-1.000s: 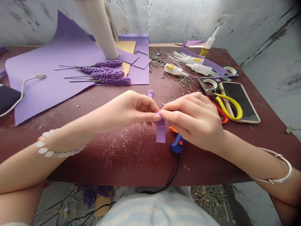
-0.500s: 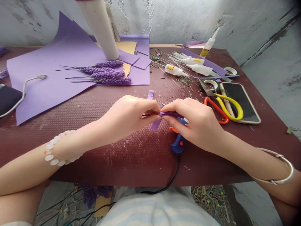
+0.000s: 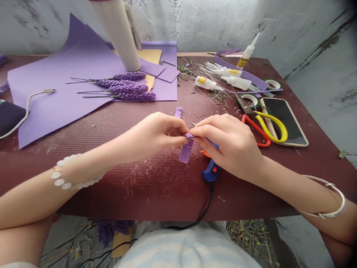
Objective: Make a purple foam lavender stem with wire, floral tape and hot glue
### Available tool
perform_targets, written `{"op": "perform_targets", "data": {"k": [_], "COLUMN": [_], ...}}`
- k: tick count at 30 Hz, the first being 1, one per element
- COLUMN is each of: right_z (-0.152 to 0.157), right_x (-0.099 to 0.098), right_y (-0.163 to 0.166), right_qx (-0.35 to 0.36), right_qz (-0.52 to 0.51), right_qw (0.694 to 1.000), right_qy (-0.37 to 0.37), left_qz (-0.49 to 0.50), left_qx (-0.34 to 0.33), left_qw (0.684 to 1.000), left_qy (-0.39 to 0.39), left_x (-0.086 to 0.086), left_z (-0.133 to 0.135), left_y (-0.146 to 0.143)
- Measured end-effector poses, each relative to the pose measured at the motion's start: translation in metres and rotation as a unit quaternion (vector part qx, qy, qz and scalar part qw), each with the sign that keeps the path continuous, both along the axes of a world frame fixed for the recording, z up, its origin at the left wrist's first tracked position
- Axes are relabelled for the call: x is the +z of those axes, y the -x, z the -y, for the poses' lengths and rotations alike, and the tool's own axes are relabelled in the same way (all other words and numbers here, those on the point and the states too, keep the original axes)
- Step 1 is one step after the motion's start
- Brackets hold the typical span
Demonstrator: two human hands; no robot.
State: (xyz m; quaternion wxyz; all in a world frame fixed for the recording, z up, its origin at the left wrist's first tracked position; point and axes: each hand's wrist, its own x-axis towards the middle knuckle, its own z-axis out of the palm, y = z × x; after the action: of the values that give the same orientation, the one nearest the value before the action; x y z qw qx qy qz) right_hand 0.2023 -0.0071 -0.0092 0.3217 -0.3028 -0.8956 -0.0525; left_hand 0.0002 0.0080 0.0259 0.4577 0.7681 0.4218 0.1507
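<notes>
My left hand [image 3: 156, 132] is closed in a pinch at a thin dark wire stem, of which only a tiny bit shows at the fingertips. Meeting it tip to tip, my right hand [image 3: 230, 139] pinches the top of a fringed purple paper strip [image 3: 186, 150]. The strip's free end hangs down between the hands, and the rest is hidden by my right fingers. A second short purple strip [image 3: 179, 111] lies on the table just beyond my left fingers. Under my right hand rests a blue glue gun [image 3: 210, 172] with a red switch, partly covered.
Purple flower stems [image 3: 128, 87] lie on purple sheets [image 3: 64, 82] beside a white cylinder [image 3: 119, 37]. To the right are glue bottles [image 3: 206, 82], wires, red-and-yellow scissors [image 3: 256, 115], tape rolls [image 3: 249, 99] and a phone [image 3: 288, 121]. The glue gun's cord [image 3: 208, 208] runs over the front edge.
The strip's hanging end has swung lower and shows more of its fringe. My left fingers have shifted slightly and curled, and the stem seen left of that hand is out of sight.
</notes>
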Motion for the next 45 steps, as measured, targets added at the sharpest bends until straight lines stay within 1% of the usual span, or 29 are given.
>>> {"op": "perform_targets", "data": {"k": [2,4,8,11,13,14,16,18,20,23,25,27,31,34,36,39,41,45], "right_z": [-0.001,-0.001,0.001,0.002,0.002,0.003,0.003,0.004,0.005,0.005,0.005,0.004,0.004,0.004,0.003,0.002,0.001,-0.002], "right_x": [-0.001,-0.001,0.0,-0.001,-0.002,-0.002,-0.003,-0.004,-0.003,-0.001,0.001,0.003,0.005,0.006,0.007,0.007,0.007,0.005], "right_y": [-0.001,-0.002,-0.005,-0.006,-0.006,-0.006,-0.005,-0.003,-0.002,-0.001,-0.002,-0.002,-0.002,-0.001,-0.001,-0.002,-0.003,-0.006], "right_qx": [0.004,0.0,-0.003,-0.002,-0.001,-0.002,-0.005,-0.01,-0.02,-0.04,-0.04,-0.033,-0.034,-0.033,-0.032,-0.026,-0.019,0.0], "right_qz": [0.003,0.01,0.034,0.035,0.036,0.038,0.038,0.023,0.0,-0.031,-0.04,-0.038,-0.027,-0.023,-0.026,-0.028,-0.02,-0.003], "right_qw": [1.0,0.999,0.997,0.992,0.989,0.989,0.992,0.997,0.999,0.998,0.995,0.993,0.99,0.986,0.986,0.99,0.994,0.999], "right_qy": [-0.027,-0.041,-0.073,-0.124,-0.143,-0.141,-0.117,-0.075,-0.027,0.043,0.084,0.11,0.131,0.159,0.164,0.136,0.108,0.048], "left_qz": [0.021,0.027,0.017,0.031,0.038,0.031,-0.006,-0.05,-0.082,-0.105,-0.11,-0.115,-0.118,-0.1,-0.082,-0.054,-0.036,-0.013], "left_qx": [0.0,-0.005,-0.012,-0.012,-0.005,0.003,0.026,0.043,0.046,0.042,0.04,0.04,0.018,-0.011,-0.016,-0.039,-0.056,-0.074], "left_qw": [0.999,0.999,1.0,0.999,0.999,0.999,0.993,0.977,0.961,0.95,0.948,0.948,0.958,0.971,0.981,0.994,0.997,0.996], "left_qy": [0.03,0.036,0.023,0.012,-0.01,-0.034,-0.112,-0.202,-0.261,-0.291,-0.295,-0.296,-0.263,-0.217,-0.175,-0.083,-0.029,0.038], "left_x": [0.001,0.003,0.005,0.003,0.002,0.001,0.0,-0.002,-0.004,-0.007,-0.008,-0.008,-0.009,-0.009,-0.007,-0.002,0.001,0.003], "left_z": [-0.001,-0.002,-0.003,-0.004,-0.002,-0.001,0.002,0.005,0.008,0.009,0.008,0.008,0.005,0.002,-0.001,-0.004,-0.006,-0.007], "left_y": [0.0,0.0,0.001,0.002,0.002,0.002,0.001,0.001,0.001,0.001,0.001,0.001,0.0,0.001,0.001,0.003,0.004,0.007]}}
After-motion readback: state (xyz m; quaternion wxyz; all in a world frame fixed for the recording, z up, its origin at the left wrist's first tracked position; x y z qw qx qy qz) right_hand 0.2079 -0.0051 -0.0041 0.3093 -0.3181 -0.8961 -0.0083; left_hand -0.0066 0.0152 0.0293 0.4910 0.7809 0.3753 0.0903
